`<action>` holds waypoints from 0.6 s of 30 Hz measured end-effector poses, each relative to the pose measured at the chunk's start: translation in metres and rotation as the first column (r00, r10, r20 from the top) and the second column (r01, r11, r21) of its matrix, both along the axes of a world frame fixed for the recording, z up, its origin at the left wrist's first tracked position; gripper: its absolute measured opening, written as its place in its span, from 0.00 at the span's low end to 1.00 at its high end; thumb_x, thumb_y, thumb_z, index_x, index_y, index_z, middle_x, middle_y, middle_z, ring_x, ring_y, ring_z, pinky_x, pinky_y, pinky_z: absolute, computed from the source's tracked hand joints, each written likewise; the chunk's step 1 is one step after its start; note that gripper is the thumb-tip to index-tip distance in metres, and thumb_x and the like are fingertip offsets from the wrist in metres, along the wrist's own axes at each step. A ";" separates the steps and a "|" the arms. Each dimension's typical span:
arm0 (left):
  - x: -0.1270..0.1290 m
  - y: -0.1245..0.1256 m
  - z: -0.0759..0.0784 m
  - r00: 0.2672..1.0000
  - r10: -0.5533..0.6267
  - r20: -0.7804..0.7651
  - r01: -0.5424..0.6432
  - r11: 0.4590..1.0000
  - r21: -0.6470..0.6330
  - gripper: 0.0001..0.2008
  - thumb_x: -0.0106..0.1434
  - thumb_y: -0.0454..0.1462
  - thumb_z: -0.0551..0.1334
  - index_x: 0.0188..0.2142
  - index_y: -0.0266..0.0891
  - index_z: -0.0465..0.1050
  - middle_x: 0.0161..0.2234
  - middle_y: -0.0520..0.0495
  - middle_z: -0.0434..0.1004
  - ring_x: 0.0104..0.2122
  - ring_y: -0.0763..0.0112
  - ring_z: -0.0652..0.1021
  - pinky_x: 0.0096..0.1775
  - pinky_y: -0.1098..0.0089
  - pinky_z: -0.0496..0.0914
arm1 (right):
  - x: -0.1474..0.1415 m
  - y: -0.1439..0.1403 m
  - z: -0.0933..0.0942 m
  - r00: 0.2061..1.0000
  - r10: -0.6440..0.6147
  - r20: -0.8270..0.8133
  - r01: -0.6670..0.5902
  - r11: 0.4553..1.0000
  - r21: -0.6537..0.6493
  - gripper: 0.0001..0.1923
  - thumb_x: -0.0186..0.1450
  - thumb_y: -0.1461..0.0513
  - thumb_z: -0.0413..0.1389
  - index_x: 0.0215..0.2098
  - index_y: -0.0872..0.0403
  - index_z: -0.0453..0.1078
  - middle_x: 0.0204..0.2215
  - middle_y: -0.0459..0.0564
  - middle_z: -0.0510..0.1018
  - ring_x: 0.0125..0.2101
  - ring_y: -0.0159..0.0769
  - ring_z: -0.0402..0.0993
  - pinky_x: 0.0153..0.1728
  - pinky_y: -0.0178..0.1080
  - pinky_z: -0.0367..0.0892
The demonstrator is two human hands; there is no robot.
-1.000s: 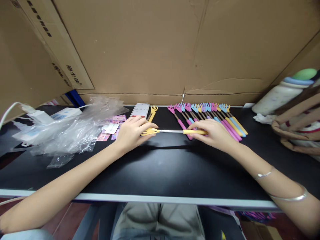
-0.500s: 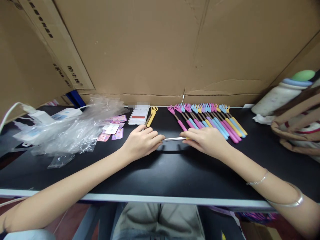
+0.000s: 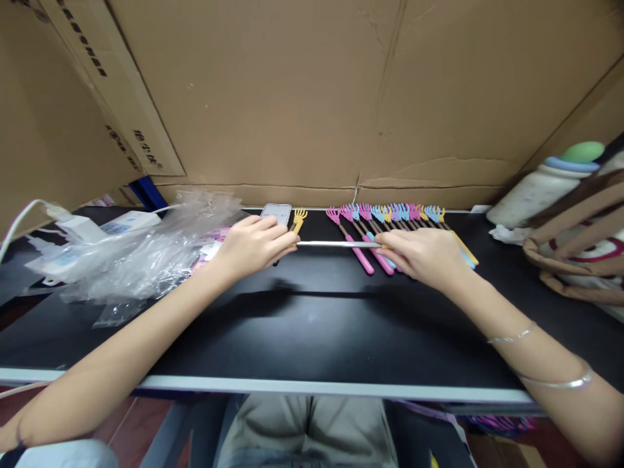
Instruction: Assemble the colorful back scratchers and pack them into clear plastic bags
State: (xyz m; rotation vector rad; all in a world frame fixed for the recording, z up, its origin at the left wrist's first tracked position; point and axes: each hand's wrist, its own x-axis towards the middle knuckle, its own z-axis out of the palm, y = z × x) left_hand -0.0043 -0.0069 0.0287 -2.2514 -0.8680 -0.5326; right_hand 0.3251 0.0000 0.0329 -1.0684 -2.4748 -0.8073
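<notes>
Black tabletop [image 3: 312,325] under both hands | left hand [image 3: 253,244] and right hand [image 3: 424,257] are closing on ends of telescopic scratcher [image 3: 336,244] | seeming light, thin, bendable; gripping ends suits.

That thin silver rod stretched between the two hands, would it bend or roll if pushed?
The rod spans straight between the left hand and right hand without sagging, so it is probably stiff. It looks thin and metallic, so likely light and somewhat slippery. Being round, it might roll on the smooth table.

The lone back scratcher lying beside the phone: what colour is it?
Yellow: the back scratcher beside the phone shows best in the head view.
</notes>
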 end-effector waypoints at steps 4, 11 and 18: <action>-0.033 0.014 0.011 0.996 0.075 0.057 -0.075 0.997 0.005 0.14 0.69 0.43 0.52 0.32 0.45 0.72 0.26 0.48 0.74 0.32 0.64 0.72 0.31 0.65 0.62 | 0.030 0.016 0.008 0.993 -0.100 -0.057 0.105 0.988 0.110 0.22 0.70 0.50 0.42 0.38 0.50 0.75 0.30 0.50 0.81 0.26 0.35 0.71 0.24 0.36 0.48; -0.084 0.028 0.024 0.990 0.106 0.090 -0.115 0.989 0.094 0.11 0.68 0.44 0.53 0.33 0.48 0.71 0.25 0.51 0.70 0.31 0.66 0.69 0.34 0.63 0.64 | 0.072 0.032 0.023 0.968 -0.249 -0.031 0.250 0.949 0.194 0.20 0.69 0.51 0.44 0.39 0.53 0.74 0.32 0.55 0.80 0.30 0.36 0.70 0.27 0.37 0.53; -0.122 0.029 0.031 0.964 0.219 0.149 -0.238 0.963 0.124 0.11 0.69 0.44 0.51 0.35 0.49 0.70 0.27 0.52 0.67 0.33 0.67 0.63 0.41 0.62 0.62 | 0.109 0.040 0.032 0.914 -0.405 -0.005 0.398 0.896 0.200 0.18 0.69 0.54 0.46 0.41 0.56 0.73 0.35 0.58 0.79 0.35 0.37 0.68 0.32 0.38 0.54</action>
